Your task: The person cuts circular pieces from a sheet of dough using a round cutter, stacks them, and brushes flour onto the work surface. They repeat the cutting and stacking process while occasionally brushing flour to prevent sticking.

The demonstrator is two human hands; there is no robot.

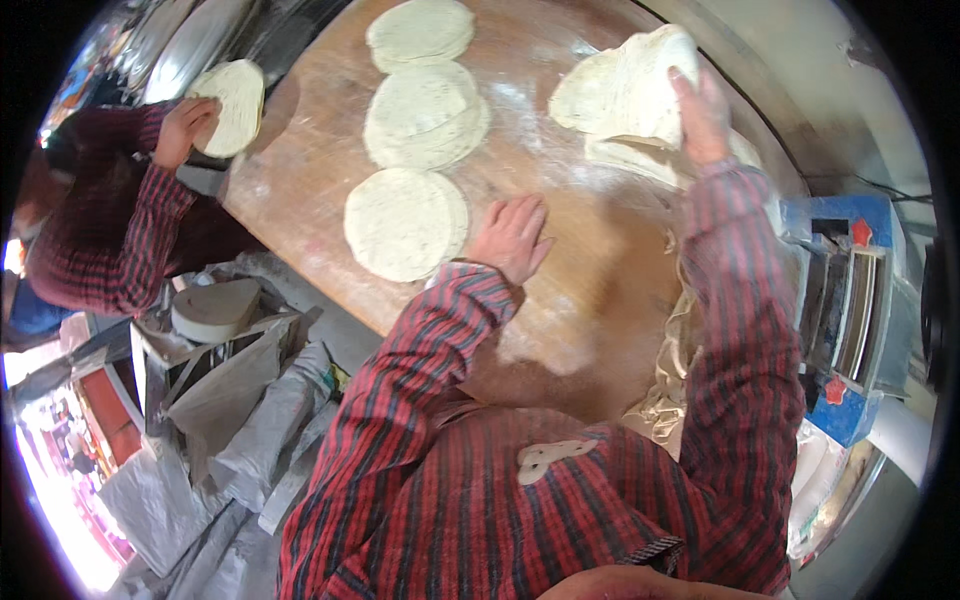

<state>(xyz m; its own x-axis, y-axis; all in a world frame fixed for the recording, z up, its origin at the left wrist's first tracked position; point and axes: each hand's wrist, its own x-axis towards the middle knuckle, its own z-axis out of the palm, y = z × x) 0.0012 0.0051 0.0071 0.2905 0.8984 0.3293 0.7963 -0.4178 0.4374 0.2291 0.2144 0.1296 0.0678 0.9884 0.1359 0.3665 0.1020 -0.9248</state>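
My right hand (704, 112), slightly blurred, grips the right edge of a large pale dough sheet (625, 90), lifting it in a fold at the far right of the wooden table. Beneath it lies more layered dough (635, 158), partly covered by the lifted sheet. My left hand (512, 238) rests palm down on the table (570, 260), fingers stretched out, holding nothing. Just left of it sits the nearest stack of thin dough rounds (400, 225). Two further stacks, a middle one (420, 115) and a far one (420, 32), line up behind it.
At the table's left edge a co-worker's hand (182, 130) holds a dough round (235, 108). Stringy dough scraps (672, 375) hang along the right side near my right forearm. A blue and grey machine (845, 310) stands to the right. Dusty sacks (265, 430) fill the lower left.
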